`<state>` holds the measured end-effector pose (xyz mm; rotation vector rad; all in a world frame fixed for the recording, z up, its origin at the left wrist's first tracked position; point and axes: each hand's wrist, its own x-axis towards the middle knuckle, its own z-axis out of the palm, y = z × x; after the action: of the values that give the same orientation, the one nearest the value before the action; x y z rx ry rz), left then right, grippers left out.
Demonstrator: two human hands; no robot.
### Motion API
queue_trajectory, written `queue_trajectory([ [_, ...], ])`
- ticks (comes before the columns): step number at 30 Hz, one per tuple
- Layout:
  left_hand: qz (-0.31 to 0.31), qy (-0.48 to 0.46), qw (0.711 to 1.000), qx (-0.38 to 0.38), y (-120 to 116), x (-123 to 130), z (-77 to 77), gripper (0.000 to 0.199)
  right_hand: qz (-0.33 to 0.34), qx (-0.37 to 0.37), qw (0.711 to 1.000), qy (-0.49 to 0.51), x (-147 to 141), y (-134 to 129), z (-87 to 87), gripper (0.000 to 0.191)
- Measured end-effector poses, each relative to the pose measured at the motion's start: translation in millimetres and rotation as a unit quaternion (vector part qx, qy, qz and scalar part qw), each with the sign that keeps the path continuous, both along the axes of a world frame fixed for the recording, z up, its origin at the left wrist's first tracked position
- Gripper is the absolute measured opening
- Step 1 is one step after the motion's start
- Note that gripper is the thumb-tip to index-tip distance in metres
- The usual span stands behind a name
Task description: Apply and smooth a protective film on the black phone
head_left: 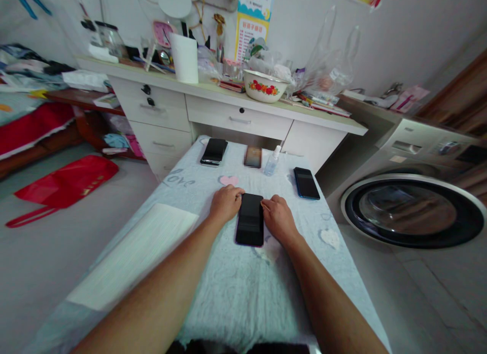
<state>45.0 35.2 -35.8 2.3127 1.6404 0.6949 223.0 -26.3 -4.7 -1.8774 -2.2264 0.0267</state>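
Observation:
A black smartphone (pixel 250 219) lies screen up on the cloth-covered table, between my two hands. At its upper left edge my left hand (pixel 225 202) is closed, with thumb and curled fingers against the side. My right hand (pixel 277 217) pinches the upper right edge with bent fingers. Beyond the hands are a small clear spray bottle (pixel 272 162) with a white cap and a blurred-out card-like item (pixel 253 156). Another dark phone (pixel 306 183) with a blue edge lies to the right. At the far left corner, dark phones (pixel 214 151) are stacked.
A white strip of paper or cloth (pixel 137 255) lies on the tablecloth (pixel 243 293) at left. Behind stands a white desk (pixel 239 118) bearing a flowered bowl (pixel 265 86) and a paper roll (pixel 184 59). A washing machine (pixel 395 146) is at right, a red bag (pixel 72 181) on the floor at left.

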Motion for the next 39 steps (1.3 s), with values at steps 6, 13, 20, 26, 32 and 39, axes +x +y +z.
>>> queue_trajectory([
  [6, -0.001, -0.003, 1.000, -0.001, 0, 0, -1.0, 0.030, 0.037, 0.014, 0.999, 0.004, -2, -3, 0.2, 0.027],
  [13, 0.001, 0.001, 1.000, -0.007, 0, 0, 0.3, 0.030, 0.105, 0.000, 0.994, 0.018, -4, -9, 5.4, 0.023],
  [20, -0.001, 0.001, 1.000, -0.008, 0, 0, 0.3, 0.030, 0.123, -0.001, 0.991, 0.044, -2, -8, 2.4, 0.026],
  [26, 0.001, 0.002, 1.000, -0.005, 0, 0, 1.1, 0.030, 0.075, 0.008, 0.996, 0.049, 2, 0, -3.7, 0.028],
  [32, 0.005, 0.005, 1.000, -0.005, 1, 0, -0.8, 0.029, 0.041, 0.036, 0.997, 0.058, 7, 7, -11.8, 0.027],
  [39, 0.007, 0.011, 1.000, -0.009, 1, 0, -0.4, 0.029, 0.003, 0.057, 0.996, 0.065, 10, 12, -17.7, 0.028],
])
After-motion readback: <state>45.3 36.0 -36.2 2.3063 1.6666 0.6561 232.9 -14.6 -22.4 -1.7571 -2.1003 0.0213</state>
